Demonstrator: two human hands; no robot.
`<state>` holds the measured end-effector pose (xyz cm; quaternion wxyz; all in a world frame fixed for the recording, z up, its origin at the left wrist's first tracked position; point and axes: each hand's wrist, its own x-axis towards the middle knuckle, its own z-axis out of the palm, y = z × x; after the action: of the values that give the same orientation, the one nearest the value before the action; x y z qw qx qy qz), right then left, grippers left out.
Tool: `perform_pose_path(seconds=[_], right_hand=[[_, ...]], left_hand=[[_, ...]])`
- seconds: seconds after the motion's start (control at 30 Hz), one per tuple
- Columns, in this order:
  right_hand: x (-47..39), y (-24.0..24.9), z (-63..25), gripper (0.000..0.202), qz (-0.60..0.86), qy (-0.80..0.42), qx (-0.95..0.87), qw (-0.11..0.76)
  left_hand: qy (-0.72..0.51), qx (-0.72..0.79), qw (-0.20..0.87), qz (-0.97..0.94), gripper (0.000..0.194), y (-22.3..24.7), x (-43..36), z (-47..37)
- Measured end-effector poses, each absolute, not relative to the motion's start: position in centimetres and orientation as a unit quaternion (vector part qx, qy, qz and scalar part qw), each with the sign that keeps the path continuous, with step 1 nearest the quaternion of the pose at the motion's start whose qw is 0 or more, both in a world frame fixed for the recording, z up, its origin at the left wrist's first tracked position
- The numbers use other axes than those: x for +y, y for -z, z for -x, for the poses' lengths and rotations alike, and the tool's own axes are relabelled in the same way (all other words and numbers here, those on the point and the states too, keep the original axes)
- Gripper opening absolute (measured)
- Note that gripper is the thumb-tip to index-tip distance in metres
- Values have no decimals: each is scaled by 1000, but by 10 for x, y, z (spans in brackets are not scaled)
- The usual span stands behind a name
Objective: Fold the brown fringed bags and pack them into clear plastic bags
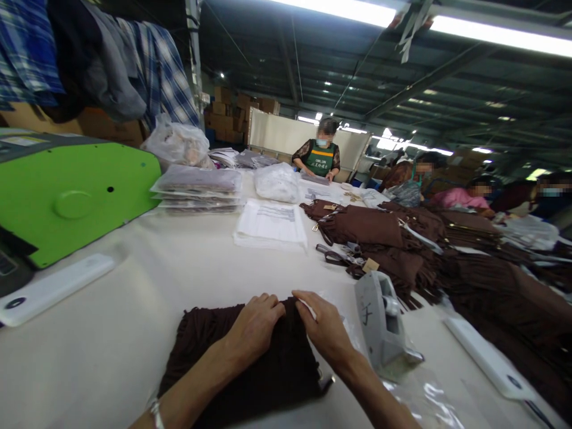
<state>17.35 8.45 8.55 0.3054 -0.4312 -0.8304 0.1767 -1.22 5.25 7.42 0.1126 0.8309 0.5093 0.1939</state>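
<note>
At the near edge of the pale worktable [201,262]: one dark brown fringed bag [277,381], lying flat before the person, its fringe towards the left.

Left hand [257,325]: laid over the bag's far edge, fingers close together and bent; whether they pinch the fabric cannot be told. Pale bracelet [156,412] at the wrist.

Right hand [328,330]: at the bag's far right corner, fingertips near the left hand's, forefinger stretched out, a gap below it; a pinch cannot be confirmed.

Just right of this hand: grey tape dispenser [378,322], clear plastic film [429,405] beside it.

Right side: heap of brown fringed bags [370,226] with straps and metal fittings; one long white device [487,357].

Left side: green-sided machine [80,196]; second long white device [58,290] in front of it.

Beyond: stack of plastic-wrapped flat packs [199,186]; printed white plastic bags [270,223]; crumpled translucent bundle [277,182].

Far end: co-worker in a green apron [320,158], hands on a grey flat item [316,179].
</note>
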Motion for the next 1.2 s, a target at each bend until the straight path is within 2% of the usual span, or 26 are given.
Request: perform_pose_path(seconds=[0.1,0.2,0.33,0.57,0.73,0.9,1.07,1.2], right_hand=[[90,-74,-173,34,434,-203,-840,253],[85,-62,-174,28,403,-206,-853,259],[82,-60,-176,21,398,-185,-851,288],[85,-79,-171,18,375,-148,-876,265],[96,-91,-150,37,321,-181,-891,266],[89,-82,-138,44,304,-237,-899,209],[67,-78,-152,40,259,-265,-898,238],[77,-87,-157,36,302,-279,-862,297]], left_hand=[[-207,495,138,-832,38,-80,36,20],[-247,535,151,-794,46,-86,26,38],[-189,612,116,-759,39,-86,26,52],[-225,548,116,-797,35,-75,12,31],[-244,574,101,-775,34,-78,13,48],[-222,585,78,-776,56,-61,28,64],[-206,550,115,-801,56,-44,25,59],[-188,579,131,-782,59,-52,28,48]])
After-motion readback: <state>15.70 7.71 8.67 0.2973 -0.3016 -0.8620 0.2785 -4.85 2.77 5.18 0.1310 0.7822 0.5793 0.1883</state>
